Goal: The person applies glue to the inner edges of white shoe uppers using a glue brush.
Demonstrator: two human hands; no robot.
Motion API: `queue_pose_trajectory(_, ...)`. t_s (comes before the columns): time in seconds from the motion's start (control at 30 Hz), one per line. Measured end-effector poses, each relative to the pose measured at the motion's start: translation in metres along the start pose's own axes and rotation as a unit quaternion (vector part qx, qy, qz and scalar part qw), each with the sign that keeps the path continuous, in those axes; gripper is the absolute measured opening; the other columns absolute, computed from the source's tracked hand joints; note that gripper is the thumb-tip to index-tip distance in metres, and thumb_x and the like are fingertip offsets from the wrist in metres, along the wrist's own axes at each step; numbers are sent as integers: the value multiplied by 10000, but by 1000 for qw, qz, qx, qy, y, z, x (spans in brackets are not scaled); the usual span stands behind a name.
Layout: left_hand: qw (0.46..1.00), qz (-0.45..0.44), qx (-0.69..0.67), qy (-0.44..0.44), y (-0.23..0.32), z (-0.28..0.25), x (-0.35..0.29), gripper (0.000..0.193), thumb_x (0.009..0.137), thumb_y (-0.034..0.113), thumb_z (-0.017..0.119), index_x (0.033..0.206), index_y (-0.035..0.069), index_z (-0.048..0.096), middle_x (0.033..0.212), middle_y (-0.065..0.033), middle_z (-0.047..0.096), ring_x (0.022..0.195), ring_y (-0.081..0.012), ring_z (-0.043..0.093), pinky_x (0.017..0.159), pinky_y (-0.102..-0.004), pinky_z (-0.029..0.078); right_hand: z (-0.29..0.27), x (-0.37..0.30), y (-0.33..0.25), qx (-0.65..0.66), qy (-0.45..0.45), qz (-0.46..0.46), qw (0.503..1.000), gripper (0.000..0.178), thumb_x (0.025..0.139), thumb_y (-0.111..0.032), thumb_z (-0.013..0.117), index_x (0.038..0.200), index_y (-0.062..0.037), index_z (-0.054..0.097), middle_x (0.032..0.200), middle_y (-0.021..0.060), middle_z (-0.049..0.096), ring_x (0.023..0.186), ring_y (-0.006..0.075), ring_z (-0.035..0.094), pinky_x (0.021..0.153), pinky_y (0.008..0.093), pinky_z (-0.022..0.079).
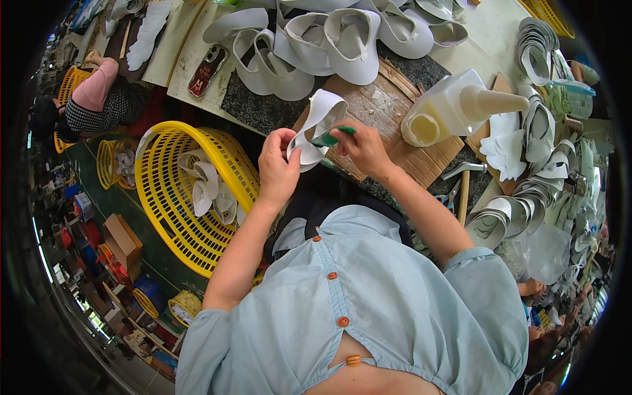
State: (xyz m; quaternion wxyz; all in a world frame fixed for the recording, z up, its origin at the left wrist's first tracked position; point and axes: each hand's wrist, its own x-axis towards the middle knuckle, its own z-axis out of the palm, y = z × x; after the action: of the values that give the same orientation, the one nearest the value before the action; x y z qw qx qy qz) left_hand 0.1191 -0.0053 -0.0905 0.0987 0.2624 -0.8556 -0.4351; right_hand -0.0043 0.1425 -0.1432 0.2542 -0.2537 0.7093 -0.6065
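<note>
My left hand pinches the edge of a white shoe upper, which is held up in front of me at the table's near edge. In my right hand is a small green flat tool. Its tip reaches into the opening of the upper, and my fingers and the upper hide part of it. To the right of the upper, on a stained cardboard sheet, a translucent plastic glue bottle with a long cone spout lies tilted. Several finished-looking white shoe uppers sit in a row beyond my hands.
A yellow plastic basket at my left holds several white uppers. A phone in a dark red case lies far left on the table. At right are a hammer, scissors and stacked uppers. Another person sits far left.
</note>
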Motion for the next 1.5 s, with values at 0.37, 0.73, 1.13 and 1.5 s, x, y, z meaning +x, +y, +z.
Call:
queue_pose_trajectory(0.37, 951, -78, -277, 115, 23, -69, 12, 352, 815, -72, 624, 1132, -24, 478, 1054, -78, 560, 947, -124, 554, 872, -246, 451, -86, -27, -67, 147, 204, 59, 966, 220, 953, -209, 557, 1002, 1, 598, 697, 38, 601, 533, 82, 550, 464, 199, 407)
queue_pose_trajectory(0.73, 858, -184, -466, -115, 49, -41, 19, 500, 810, -43, 654, 1271, -73, 463, 1161, -118, 597, 1025, -156, 592, 922, -283, 470, -72, -47, -120, 136, 167, -52, 975, 180, 922, -168, 598, 1019, -24, 643, 802, 68, 658, 692, 102, 625, 538, 214, 472)
queue_pose_trajectory(1.13, 868, -124, -450, -167, 71, -17, 14, 421, 847, -14, 630, 1247, -67, 510, 1141, -105, 621, 1015, -141, 594, 917, -271, 458, -42, -45, -109, -162, 266, -150, 938, 169, 789, -104, 705, 957, -84, 695, 850, 64, 697, 593, 209, 576, 544, 299, 457)
queue_pose_trajectory(1.5, 863, -116, -463, -168, 65, -27, 17, 406, 870, -23, 588, 1264, -59, 499, 1142, -105, 620, 1012, -137, 595, 912, -268, 461, -67, -57, -118, -135, 101, -246, 954, 204, 760, -78, 715, 964, -79, 698, 861, 46, 689, 661, 179, 556, 584, 284, 429)
